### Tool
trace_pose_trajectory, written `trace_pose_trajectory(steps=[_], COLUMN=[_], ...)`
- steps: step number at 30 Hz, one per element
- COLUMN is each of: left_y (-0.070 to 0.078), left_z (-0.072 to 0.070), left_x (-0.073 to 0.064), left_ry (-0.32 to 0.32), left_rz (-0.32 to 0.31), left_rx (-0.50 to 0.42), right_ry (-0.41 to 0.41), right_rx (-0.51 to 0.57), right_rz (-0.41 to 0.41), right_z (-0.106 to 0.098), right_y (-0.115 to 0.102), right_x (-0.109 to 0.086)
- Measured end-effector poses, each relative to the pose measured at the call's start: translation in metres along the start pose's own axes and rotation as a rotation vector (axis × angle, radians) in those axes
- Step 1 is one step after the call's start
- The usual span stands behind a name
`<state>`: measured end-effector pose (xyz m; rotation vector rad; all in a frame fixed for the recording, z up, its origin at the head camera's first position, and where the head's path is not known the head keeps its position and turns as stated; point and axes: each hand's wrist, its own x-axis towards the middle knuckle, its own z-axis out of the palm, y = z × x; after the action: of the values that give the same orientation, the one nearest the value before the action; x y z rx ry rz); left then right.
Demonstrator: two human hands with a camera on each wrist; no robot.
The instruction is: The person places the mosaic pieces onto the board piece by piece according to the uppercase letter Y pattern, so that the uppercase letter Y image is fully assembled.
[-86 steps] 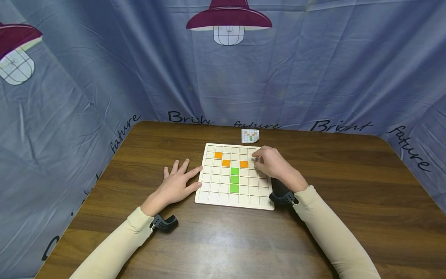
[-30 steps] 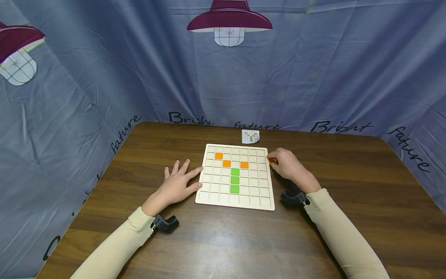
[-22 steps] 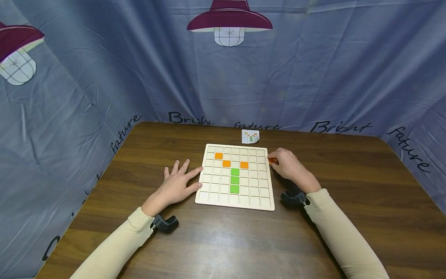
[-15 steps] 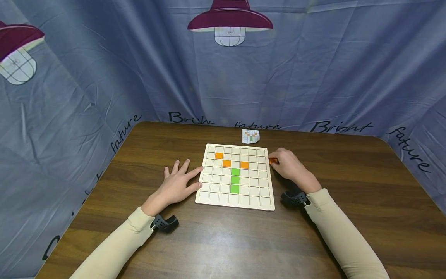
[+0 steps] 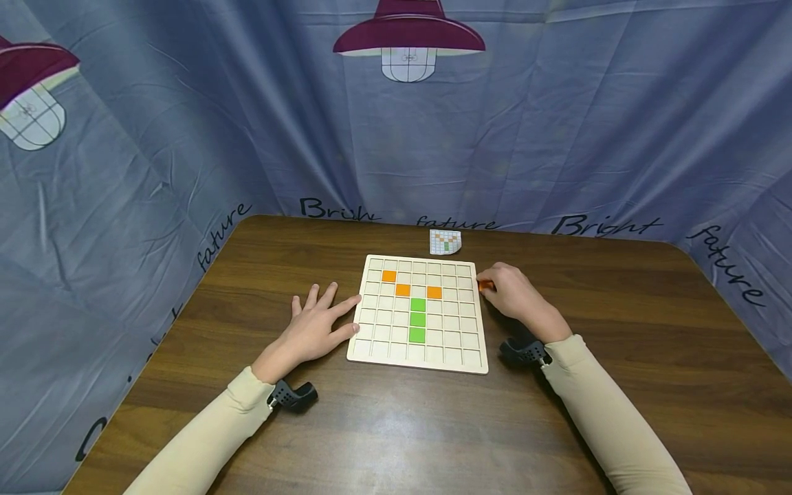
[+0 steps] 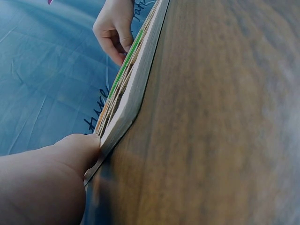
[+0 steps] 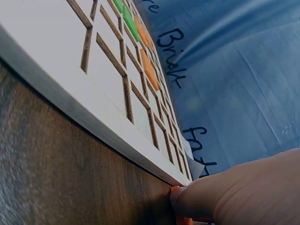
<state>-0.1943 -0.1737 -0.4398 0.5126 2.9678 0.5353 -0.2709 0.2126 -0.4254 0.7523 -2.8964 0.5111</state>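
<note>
A pale wooden grid board (image 5: pixel 381 350) lies on the table. Set into its squares are several orange tiles (image 5: pixel 403 290) and green tiles (image 5: pixel 417 319), which together form part of a Y. My left hand (image 5: pixel 311 328) rests with spread fingers, its index finger and thumb touching the board's left edge. Just beyond the right edge, my right hand (image 5: pixel 516 299) pinches an orange tile (image 5: pixel 485 284) close to the tabletop. In the right wrist view the thumb (image 7: pixel 201 199) covers most of that orange tile (image 7: pixel 176 190); its far side is hidden.
Behind the board lies a small paper card (image 5: pixel 445 242) printed with a grid and a coloured Y pattern. The brown wooden table (image 5: pixel 383 433) reaches back to a blue curtain (image 5: pixel 408 151) with lamp prints and lettering. Each wrist wears a black strap device (image 5: pixel 297 397).
My right hand has moved right, from over the board's upper right squares to beside its edge, where an orange tile shows in its fingers. It has stayed there for the last second.
</note>
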Motion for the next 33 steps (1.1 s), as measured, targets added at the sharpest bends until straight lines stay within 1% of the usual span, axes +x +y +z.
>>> trace_pose_trajectory(steps=[20, 27, 33], left_y=[0.001, 0.0, 0.0], left_z=[-0.002, -0.001, 0.0], left_x=[0.001, 0.0, -0.001], left_ry=[-0.002, -0.011, -0.008], left_rz=[0.002, -0.001, 0.001], left_rx=[0.007, 0.003, -0.001], right_ry=[0.007, -0.011, -0.052], right_rx=[0.014, 0.027, 0.043], right_rz=[0.014, 0.02, 0.022], right_z=[-0.003, -0.005, -0.006], right_y=[-0.001, -0.006, -0.013], right_x=[0.001, 0.006, 0.011])
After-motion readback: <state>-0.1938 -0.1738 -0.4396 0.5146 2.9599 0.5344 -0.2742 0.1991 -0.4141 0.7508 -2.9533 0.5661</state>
